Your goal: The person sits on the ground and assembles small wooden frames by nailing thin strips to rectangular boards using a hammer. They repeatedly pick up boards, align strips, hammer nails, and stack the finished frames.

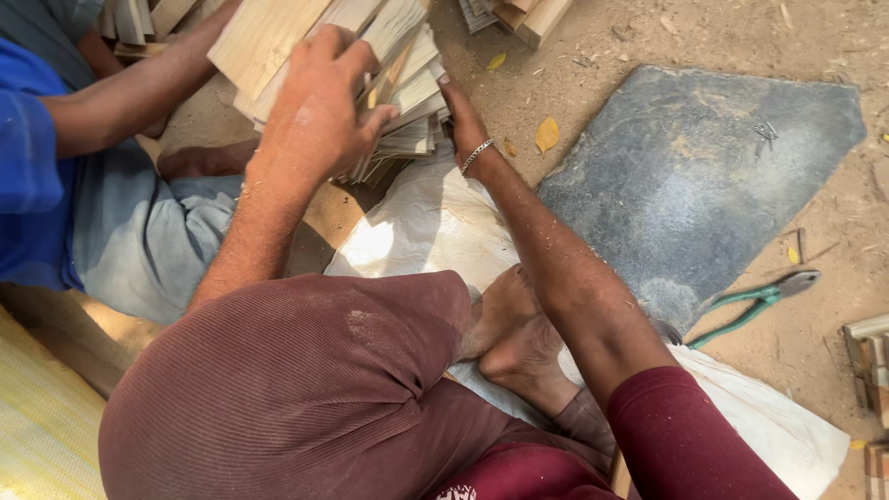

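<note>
A stack of thin wooden slats point(407, 102) lies on the sandy ground ahead of my crossed legs. My left hand point(319, 111) grips the top slats of the stack from above, fingers curled over their edge. My right hand point(463, 120), with a metal bracelet at the wrist, presses against the right side of the same stack, its fingers mostly hidden behind the slats. A broad pale board point(259, 37) lies across the top left of the pile.
Another person in blue sits at the left, an arm point(130, 93) reaching to the pile. A flat grey stone slab point(704, 176) carries a few nails point(765, 131). Green-handled pliers point(755, 301) lie on sand. A white sack point(417, 231) lies under my feet. More wood pieces point(870, 361) sit at right.
</note>
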